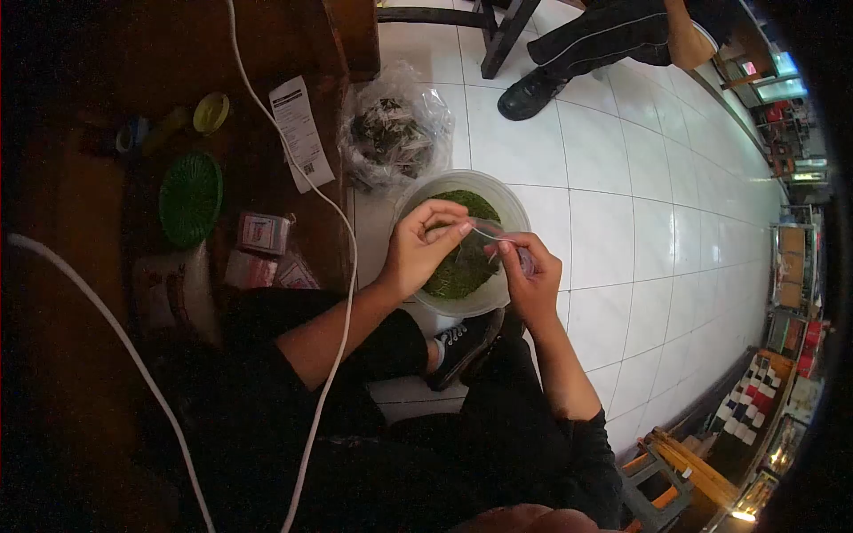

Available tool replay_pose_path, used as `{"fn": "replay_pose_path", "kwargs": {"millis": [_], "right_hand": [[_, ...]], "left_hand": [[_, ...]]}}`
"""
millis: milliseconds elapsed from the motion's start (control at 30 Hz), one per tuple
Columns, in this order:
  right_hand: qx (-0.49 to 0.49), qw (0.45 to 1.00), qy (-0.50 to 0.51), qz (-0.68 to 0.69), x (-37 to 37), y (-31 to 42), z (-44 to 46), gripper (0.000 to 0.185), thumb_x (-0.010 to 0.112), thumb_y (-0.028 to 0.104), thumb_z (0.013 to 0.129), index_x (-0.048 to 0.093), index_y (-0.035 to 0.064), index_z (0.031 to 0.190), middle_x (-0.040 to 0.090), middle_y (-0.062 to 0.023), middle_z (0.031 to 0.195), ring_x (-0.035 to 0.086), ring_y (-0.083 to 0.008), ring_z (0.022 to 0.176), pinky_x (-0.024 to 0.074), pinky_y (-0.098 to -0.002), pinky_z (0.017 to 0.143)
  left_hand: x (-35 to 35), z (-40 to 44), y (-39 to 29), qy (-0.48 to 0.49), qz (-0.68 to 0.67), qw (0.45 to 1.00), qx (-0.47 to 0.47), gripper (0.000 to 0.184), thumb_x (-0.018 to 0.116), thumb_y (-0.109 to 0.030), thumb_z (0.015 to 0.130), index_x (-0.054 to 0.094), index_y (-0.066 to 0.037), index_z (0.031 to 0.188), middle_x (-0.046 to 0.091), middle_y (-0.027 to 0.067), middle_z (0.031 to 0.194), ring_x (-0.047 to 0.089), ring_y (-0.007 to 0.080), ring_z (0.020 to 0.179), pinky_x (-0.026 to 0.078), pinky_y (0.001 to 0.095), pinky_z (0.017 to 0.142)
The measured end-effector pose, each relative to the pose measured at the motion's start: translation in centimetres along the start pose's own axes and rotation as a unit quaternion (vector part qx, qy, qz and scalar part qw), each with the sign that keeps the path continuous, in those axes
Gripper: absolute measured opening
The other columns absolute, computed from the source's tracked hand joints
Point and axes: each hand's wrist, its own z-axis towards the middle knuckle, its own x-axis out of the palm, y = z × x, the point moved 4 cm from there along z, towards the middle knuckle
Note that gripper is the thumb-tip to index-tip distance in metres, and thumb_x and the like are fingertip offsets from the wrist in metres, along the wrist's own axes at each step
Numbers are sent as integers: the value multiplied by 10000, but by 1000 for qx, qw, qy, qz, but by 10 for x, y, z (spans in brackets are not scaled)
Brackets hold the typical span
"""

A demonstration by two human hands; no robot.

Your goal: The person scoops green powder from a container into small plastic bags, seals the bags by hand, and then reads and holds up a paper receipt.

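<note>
Between my two hands stretches a small clear plastic bag (pixel 484 229), held above a round whitish tub (pixel 517 209). Finely chopped green leaf-like material (pixel 451 282) fills the bottom of the tub. My left hand (pixel 425 244) pinches one edge of the bag between thumb and finger. On the other side, my right hand (pixel 533 277) grips the opposite edge, and something clear and crumpled shows by its palm. What the bag holds, if anything, I cannot make out.
Behind the tub stands a clear plastic sack (pixel 395 133) of dark leafy material. On the brown bench lie a printed paper (pixel 302 133), a green basket (pixel 191 199), a yellow bowl (pixel 211 113) and several labelled packets (pixel 264 234). A white cable (pixel 342 213) crosses the view. Another person's shoe (pixel 530 94) rests on the tiles.
</note>
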Motion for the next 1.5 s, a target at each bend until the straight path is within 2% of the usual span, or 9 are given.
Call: {"fn": "replay_pose_path", "kwargs": {"millis": [200, 333, 633, 767, 900, 967, 1067, 1367, 1500], "right_hand": [[-85, 996, -1, -32, -3, 1, 2, 78, 707, 51, 960, 728, -22, 976, 743, -117, 895, 693, -158, 800, 528, -281, 720], [-62, 997, 17, -31, -3, 7, 3, 62, 718, 42, 944, 725, -19, 953, 723, -101, 857, 662, -160, 759, 508, -287, 687], [-102, 989, 41, -96, -8, 25, 6, 82, 735, 48, 917, 713, -29, 901, 721, -119, 868, 684, -201, 771, 524, -309, 708], [-131, 986, 56, -83, -5, 28, 5, 51, 747, -2, 855, 708, -22, 881, 716, -124, 885, 676, -236, 822, 528, -332, 762], [-174, 977, 60, -111, -4, 34, 5, 56, 739, 31, 873, 705, -6, 897, 715, -127, 888, 698, -255, 790, 538, -331, 723], [-119, 981, 81, -130, -3, 32, 1, 62, 742, 50, 867, 706, 9, 896, 707, -120, 884, 698, -245, 789, 532, -329, 701], [-116, 978, 84, -152, -3, 31, 1, 71, 737, 58, 865, 693, 23, 908, 697, -116, 889, 697, -260, 788, 534, -334, 697], [-129, 976, 65, -162, -1, 32, -4, 116, 749, 53, 860, 675, 36, 947, 694, -120, 897, 711, -293, 809, 556, -366, 715], [-131, 967, 61, -211, -1, 32, -7, 119, 744, 56, 863, 666, 49, 953, 681, -117, 880, 703, -309, 789, 553, -386, 685]], "left_hand": [[2, -6, -5, -28, -14, 999, -13, 446, 670, 21, 980, 433, -16, 1356, 678, 84, 1075, 671, 135, 1069, 544, 255, 909], [1, -5, 1, -26, -25, 999, 2, 460, 675, 22, 974, 413, -27, 1349, 675, 82, 1070, 670, 136, 1065, 541, 253, 880], [8, -5, -5, 58, 46, 997, 30, 536, 707, 46, 930, 406, -28, 1368, 664, 75, 1054, 661, 151, 1087, 535, 333, 1012], [12, -8, -12, 123, 111, 985, 45, 584, 697, 50, 937, 366, -45, 1409, 649, 54, 1039, 605, 171, 1176, 467, 382, 1095], [16, -9, -15, 140, 113, 983, 46, 631, 686, 36, 947, 336, -47, 1465, 651, 28, 994, 600, 171, 1200, 455, 381, 1091], [20, -11, -18, 142, 124, 981, 52, 659, 694, 24, 944, 333, -45, 1491, 661, 23, 993, 608, 172, 1197, 453, 386, 1092], [18, -11, -20, 110, 193, 970, 96, 627, 732, -17, 897, 423, -29, 1443, 714, 39, 944, 692, 152, 1027, 494, 356, 1009], [16, -14, -30, 88, 284, 947, 123, 478, 785, -54, 864, 481, -47, 1232, 760, 72, 928, 736, 210, 1016, 501, 382, 965], [16, -15, -28, 77, 280, 952, 99, 389, 792, -46, 883, 516, -41, 1158, 734, 74, 936, 705, 156, 973, 499, 358, 936]]}}
